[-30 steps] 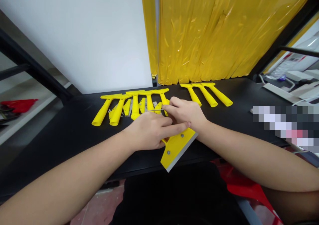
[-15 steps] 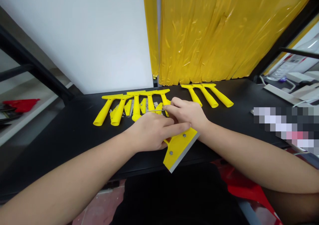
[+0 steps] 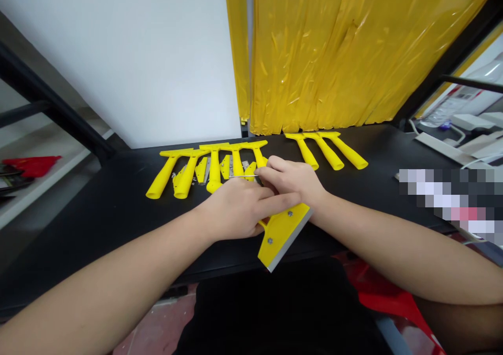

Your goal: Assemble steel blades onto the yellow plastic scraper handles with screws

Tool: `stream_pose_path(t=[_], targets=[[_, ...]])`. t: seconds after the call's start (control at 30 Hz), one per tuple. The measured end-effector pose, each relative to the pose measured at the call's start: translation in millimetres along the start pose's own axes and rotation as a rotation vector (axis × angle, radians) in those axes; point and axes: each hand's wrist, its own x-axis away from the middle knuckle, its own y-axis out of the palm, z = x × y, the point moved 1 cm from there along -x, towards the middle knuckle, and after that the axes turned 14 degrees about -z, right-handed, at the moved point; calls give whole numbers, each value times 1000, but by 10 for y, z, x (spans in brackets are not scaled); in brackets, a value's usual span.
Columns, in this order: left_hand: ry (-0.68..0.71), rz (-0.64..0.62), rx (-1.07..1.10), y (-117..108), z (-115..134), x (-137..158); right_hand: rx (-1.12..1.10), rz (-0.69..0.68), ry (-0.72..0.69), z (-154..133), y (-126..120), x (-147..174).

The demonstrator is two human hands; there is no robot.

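My left hand (image 3: 238,208) is closed round a yellow scraper (image 3: 282,233), whose head tilts down toward me. Its metal blade edge points to the lower right, and two screws show on the yellow face. The scraper's handle is hidden behind my fingers. Close beside it, my right hand (image 3: 294,181) is closed with the fingers curled in. From its fingertips a thin metal rod (image 3: 242,176) sticks out to the left; the rod's other end is hidden, so I cannot tell its kind.
Several yellow scraper handles (image 3: 162,179) lie in a row on the black table (image 3: 118,208), with small yellow plates (image 3: 201,170) and tiny metal pieces among them. More yellow handles (image 3: 329,153) lie at the back right, before yellow plastic sheeting (image 3: 334,56). A pixelated object (image 3: 451,203) lies at right.
Both hands keep their grip on the scraper and the rod. The rod and the right fingertips have shifted very slightly; otherwise little differs.
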Motion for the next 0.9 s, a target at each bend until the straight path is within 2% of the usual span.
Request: stream_pose_path(t=[0.07,0.2,0.27,0.37,0.53,0.67,0.8,0.9], targets=[[7,9,-8,2,-3,13,-31,60,20,29,34,-2],[58,93,-60,28,-28,31,-165,271,2,162,78,-16],[85,160,-90,34,-40,28,-319,350,-67,272,73,-39],[71,225,-118,26,-48,20,-632,359,-152,467,59,-95],[-137,350,-6,28,-91,48,-1013,379,-221,668,49,-152],[-341,403,110,47,-148,78,-1014,392,-286,644,30,-94],[-505,348,13,19,-151,66,-1018,338,-430,550,16,-7],[-553,280,-72,10,-141,41,-1039,242,-542,441,14,23]])
